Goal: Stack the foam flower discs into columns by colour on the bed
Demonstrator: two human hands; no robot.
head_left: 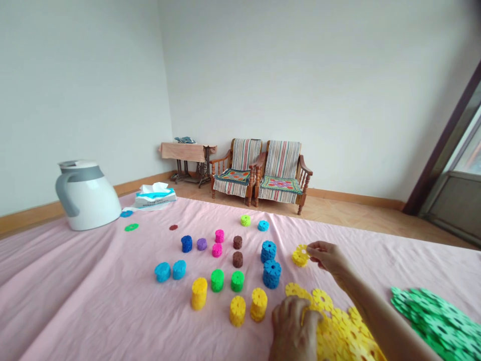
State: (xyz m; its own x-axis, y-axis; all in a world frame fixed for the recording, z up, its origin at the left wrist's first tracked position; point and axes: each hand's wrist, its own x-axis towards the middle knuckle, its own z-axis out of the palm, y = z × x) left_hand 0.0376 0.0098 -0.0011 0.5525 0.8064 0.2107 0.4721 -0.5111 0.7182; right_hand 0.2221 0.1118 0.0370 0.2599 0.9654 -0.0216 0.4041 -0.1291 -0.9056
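Observation:
My right hand (326,254) pinches a yellow notched disc (302,250) just above a short yellow stack (299,258) at the right of the cloth. Lower down, my left hand (295,323) rests with curled fingers at the left edge of a loose pile of yellow discs (343,331); its fingertips touch or hold discs there, partly hidden. Left of it stand three taller yellow stacks, the nearest one (258,305) close to the hand. Two blue stacks, one of them (271,274) nearer me, stand between the hands and the green stacks (237,281).
A pink cloth (124,311) covers the surface. Further left and back are light blue (163,272), pink (219,235) and brown stacks (237,259), a white jug (92,198) and a tissue box (155,196). A green disc pile (439,321) lies at right.

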